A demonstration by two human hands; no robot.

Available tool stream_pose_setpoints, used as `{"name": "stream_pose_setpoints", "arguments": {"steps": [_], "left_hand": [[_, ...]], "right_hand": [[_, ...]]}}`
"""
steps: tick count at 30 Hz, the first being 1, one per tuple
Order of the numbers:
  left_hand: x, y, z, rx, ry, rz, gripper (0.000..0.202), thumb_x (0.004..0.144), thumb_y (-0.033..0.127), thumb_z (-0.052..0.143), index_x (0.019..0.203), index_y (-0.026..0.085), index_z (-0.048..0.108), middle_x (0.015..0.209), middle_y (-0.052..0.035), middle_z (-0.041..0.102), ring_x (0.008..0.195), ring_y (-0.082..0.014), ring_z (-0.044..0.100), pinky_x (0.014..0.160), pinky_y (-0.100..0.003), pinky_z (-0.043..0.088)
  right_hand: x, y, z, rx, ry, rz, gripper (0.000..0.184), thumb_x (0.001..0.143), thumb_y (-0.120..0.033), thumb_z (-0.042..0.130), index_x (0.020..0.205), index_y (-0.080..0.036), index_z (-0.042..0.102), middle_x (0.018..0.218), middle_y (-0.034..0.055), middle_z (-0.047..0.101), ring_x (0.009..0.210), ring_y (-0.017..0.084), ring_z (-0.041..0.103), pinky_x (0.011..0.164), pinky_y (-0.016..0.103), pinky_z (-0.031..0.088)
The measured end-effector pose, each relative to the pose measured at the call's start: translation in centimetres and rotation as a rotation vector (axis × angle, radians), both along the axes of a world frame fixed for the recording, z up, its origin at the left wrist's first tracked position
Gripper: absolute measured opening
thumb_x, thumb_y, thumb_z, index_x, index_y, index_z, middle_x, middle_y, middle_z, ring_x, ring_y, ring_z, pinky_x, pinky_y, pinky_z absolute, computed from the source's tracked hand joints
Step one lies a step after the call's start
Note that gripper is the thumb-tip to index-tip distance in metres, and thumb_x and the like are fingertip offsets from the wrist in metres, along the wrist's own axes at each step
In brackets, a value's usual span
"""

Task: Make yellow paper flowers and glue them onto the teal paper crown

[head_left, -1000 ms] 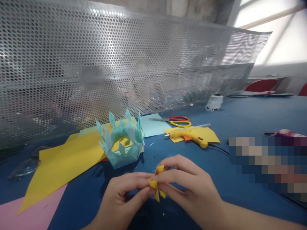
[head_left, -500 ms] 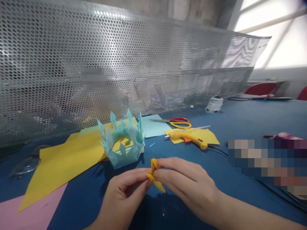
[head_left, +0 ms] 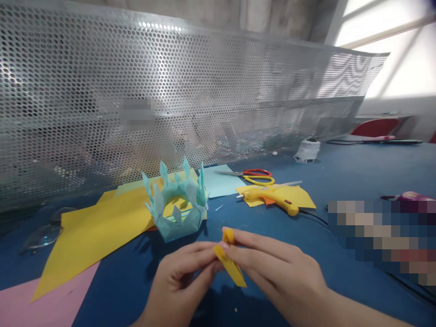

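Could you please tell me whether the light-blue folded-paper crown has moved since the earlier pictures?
No; the crown keeps its place before the perforated grey metal screen; the view itself shifted slightly.

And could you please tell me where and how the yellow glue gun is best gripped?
I'd probably take the yellow glue gun by its handle, coming from the near right with the right hand once it lets go of the yellow paper strip. The handle slants toward that side, ending at the black cord, while the metal nozzle points left, away from the grip.
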State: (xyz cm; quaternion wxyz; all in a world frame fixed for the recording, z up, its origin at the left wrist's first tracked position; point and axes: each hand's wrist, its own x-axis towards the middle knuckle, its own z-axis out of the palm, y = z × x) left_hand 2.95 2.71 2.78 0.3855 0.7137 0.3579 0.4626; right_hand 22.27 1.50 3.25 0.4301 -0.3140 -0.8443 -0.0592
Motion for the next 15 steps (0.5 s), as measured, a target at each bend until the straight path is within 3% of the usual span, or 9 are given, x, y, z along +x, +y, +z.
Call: {"name": "stream_pose_setpoints", "arguments": {"steps": [6,11,15], "left_hand": [[0.2,-0.1,0.2,-0.061,-0.031,-0.015,0.024,0.082,0.024,0.068,0.096,0.042,0.074,0.094,0.0030,0.076,0.085,-0.0178,0.070,0.077,-0.022,0.055],[0.3,0.0,-0.1,-0.119,-0.057,-0.019,0.021,0.082,0.024,0.068,0.095,0.039,0.075,0.094,0.0019,0.075,0.084,-0.0166,0.068,0.076,-0.020,0.055],[0.4,0.1,-0.1,-0.154,-0.098,-0.025,0.021,0.081,0.022,0.068,0.092,0.038,0.076,0.091,0.0018,0.075,0.084,-0.0160,0.068,0.076,-0.019,0.054]], "right_hand": [[0.1,0.0,0.4,-0.067,-0.044,-0.014,0.020,0.098,-0.019,0.043,0.103,-0.022,0.062,0.110,0.0053,0.070,0.095,0.013,0.069,0.083,0.015,0.054],[-0.9,0.4,0.6,-0.067,-0.103,-0.073,0.026,0.099,-0.019,0.036,0.089,-0.016,0.059,0.095,0.0127,0.070,0.075,0.019,0.070,0.060,0.025,0.058],[-1.0,0.3,0.3,-0.024,-0.155,-0.103,0.027,0.099,-0.019,0.035,0.089,-0.015,0.060,0.093,0.0148,0.070,0.069,0.021,0.070,0.053,0.030,0.057]]}}
